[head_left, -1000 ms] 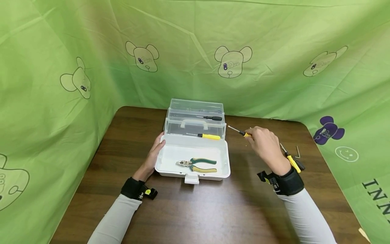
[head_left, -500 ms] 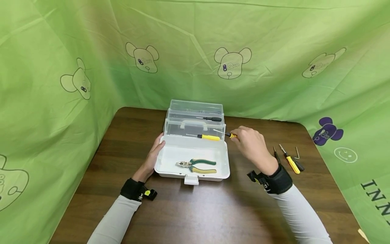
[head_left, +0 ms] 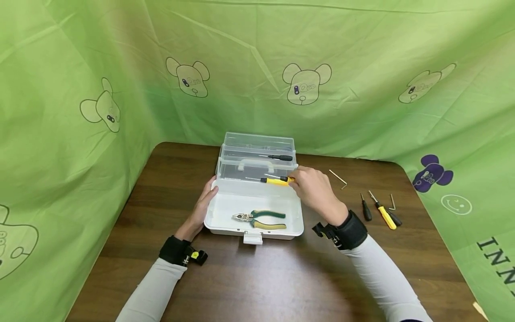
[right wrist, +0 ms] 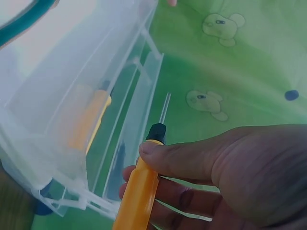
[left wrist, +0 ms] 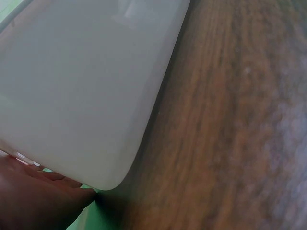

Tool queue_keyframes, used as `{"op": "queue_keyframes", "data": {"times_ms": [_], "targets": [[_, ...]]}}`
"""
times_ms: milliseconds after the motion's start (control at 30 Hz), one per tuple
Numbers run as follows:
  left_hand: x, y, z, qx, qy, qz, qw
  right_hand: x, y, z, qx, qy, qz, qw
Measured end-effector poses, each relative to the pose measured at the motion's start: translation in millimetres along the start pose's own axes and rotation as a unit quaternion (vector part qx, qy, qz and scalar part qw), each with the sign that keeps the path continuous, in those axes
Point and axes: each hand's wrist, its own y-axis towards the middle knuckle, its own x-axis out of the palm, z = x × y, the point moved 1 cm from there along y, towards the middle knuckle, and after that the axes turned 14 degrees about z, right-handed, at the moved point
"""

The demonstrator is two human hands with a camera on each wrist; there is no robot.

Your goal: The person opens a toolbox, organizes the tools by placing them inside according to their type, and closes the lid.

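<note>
A white toolbox (head_left: 229,197) stands open, its clear tiered trays (head_left: 226,168) raised behind the base. My left hand (head_left: 204,205) holds its left side, thumb at the rim; in the left wrist view the fingers lie along the box wall (left wrist: 86,86). With thumb and fingers, my right hand (head_left: 318,190) grips a yellow-handled screwdriver (right wrist: 136,196), shaft pointing away, above the front tray's right end. Another yellow screwdriver (head_left: 273,181) lies in that tray. Farther back sits a black-handled screwdriver (head_left: 281,158). Green-and-tan combination pliers (head_left: 268,213) lie in the base.
Right of the box, a hex key (head_left: 339,178), a black screwdriver (head_left: 365,211), a yellow screwdriver (head_left: 387,218) beside a partly covered black handle (head_left: 396,219), and a second hex key (head_left: 392,202) lie on the wooden table (head_left: 257,286). Green cloth (head_left: 241,103) hangs behind.
My right hand has moved left with the yellow screwdriver, from beside the box to over the front tray. The hex key and black screwdriver it had covered now show. The left hand stays put.
</note>
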Motion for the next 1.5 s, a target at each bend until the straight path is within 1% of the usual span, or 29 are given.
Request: {"op": "queue_keyframes", "data": {"times_ms": [167,467,567,700,800,1000,1133,1500], "targets": [[0.2,-0.4,-0.8,-0.005,0.005,0.002,1.0000,8,5.4,-7,-0.006,0.003,-0.011,0.9999],[2.2,-0.5,-3.9,-0.017,0.005,0.001,0.9998,21,8.0,-17,-0.020,0.015,-0.016,0.9996],[3.2,0.8,-3.9,-0.017,0.002,0.004,0.9999,25,9.5,-19,-0.019,0.017,-0.018,0.9995],[2.6,0.5,-4.0,-0.018,0.003,0.009,0.9998,30,11.3,-22,-0.014,0.025,-0.034,0.9990],[1.7,-0.4,-4.1,-0.017,0.003,0.006,0.9998,33,12.0,-24,-0.013,0.029,-0.042,0.9986],[0.9,-1.1,-3.6,-0.011,-0.003,0.007,0.9999,37,14.1,-25,-0.018,0.031,-0.046,0.9983],[0.6,0.0,-3.9,-0.009,-0.005,0.008,0.9999,40,16.2,-26,-0.019,0.023,-0.048,0.9984],[-0.4,1.6,-3.9,-0.002,-0.030,0.000,0.9996,44,21.4,-28,0.004,0.023,-0.057,0.9981]]}}
